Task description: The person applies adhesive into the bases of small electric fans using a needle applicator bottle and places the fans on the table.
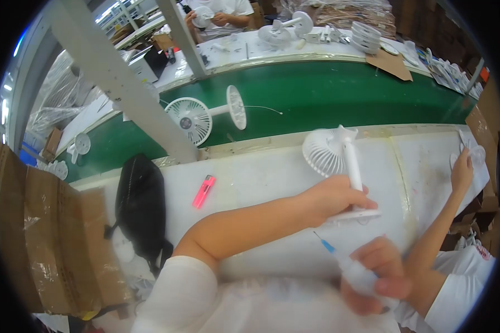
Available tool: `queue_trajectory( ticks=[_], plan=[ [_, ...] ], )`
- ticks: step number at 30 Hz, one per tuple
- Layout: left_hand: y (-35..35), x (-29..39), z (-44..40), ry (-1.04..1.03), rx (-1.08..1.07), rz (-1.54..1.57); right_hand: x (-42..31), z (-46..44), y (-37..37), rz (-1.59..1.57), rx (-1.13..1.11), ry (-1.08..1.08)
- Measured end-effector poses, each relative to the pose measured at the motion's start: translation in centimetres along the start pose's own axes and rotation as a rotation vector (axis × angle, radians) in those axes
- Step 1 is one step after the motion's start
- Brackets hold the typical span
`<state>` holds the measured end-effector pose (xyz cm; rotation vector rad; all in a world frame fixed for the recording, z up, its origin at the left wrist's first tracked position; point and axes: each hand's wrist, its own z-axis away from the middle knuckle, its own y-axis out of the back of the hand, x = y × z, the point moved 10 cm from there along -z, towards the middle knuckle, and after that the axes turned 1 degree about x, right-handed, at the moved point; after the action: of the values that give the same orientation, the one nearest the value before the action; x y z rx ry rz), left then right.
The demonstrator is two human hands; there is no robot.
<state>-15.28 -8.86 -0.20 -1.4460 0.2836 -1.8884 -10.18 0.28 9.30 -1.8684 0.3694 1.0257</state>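
Note:
A small white fan (323, 154) stands on the white worktop with its caged head tilted to the left. My left hand (334, 195) is closed around the lower part of its stem, just above the round base (358, 215). Nearer to me, my right hand (380, 263) grips a translucent squeeze bottle (356, 275) with a blue needle tip (328, 245). The needle points up and left, apart from the fan base. The right hand is slightly blurred.
A pink lighter (204, 191) and a black pouch (140, 194) lie to the left. Beyond the worktop, a green conveyor belt (316, 91) carries another white fan (189, 122). A metal post (122, 83) rises at left. A co-worker's hand (462, 169) touches white parts at right.

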Motion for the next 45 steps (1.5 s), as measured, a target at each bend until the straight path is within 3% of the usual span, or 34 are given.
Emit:
queue_trajectory(
  ticks=[3, 7, 11, 14, 21, 25, 30, 33, 35, 36, 41, 43, 45],
  plan=[
    [0.9, -0.7, -0.3, -0.033, 0.022, -0.067, 1.3, 0.0, -0.1, -0.143, -0.011, -0.128],
    [1.7, -0.7, -0.8, -0.092, 0.072, -0.103, 1.9, 1.3, 1.9, 0.244, -0.155, 0.050],
    [1.5, -0.7, -0.2, -0.082, 0.087, -0.076, -1.0, 1.6, 1.2, 0.652, -0.037, 0.599],
    [1.5, -0.6, -0.2, -0.085, 0.088, -0.092, -2.0, 2.3, -0.1, 0.778, 0.153, 0.998],
    [1.3, -0.7, -0.1, -0.084, 0.085, -0.066, -2.1, 4.4, 0.1, 0.800, 0.568, 1.408],
    [1.4, 0.0, 0.3, -0.094, 0.095, -0.068, -1.9, 4.6, 0.4, 0.725, 0.710, 1.483],
    [1.2, 0.6, -0.2, -0.106, -0.045, 0.233, -2.7, 7.6, 0.9, 0.730, 1.023, 1.553],
    [0.3, 1.7, 2.4, 0.027, -0.152, 0.468, -6.4, 7.2, 0.1, 0.750, 0.678, 1.633],
    [1.1, 3.1, 4.5, -0.020, 0.010, 0.449, -7.6, 6.6, -0.5, 0.801, 0.564, 1.622],
    [1.7, 3.8, 5.2, -0.069, 0.094, 0.439, -7.8, 6.4, -0.8, 0.818, 0.576, 1.618],
    [1.7, 4.3, 5.8, -0.096, 0.053, 0.501, -7.9, 5.8, -0.7, 1.023, 0.615, 1.527],
    [1.7, 4.2, 5.9, -0.068, 0.130, 0.515, -7.9, 5.6, -0.7, 1.090, 0.618, 1.528],
    [1.8, 4.0, 5.7, -0.054, 0.156, 0.506, -7.8, 5.0, 0.1, 1.016, 0.644, 1.437]
  ],
)
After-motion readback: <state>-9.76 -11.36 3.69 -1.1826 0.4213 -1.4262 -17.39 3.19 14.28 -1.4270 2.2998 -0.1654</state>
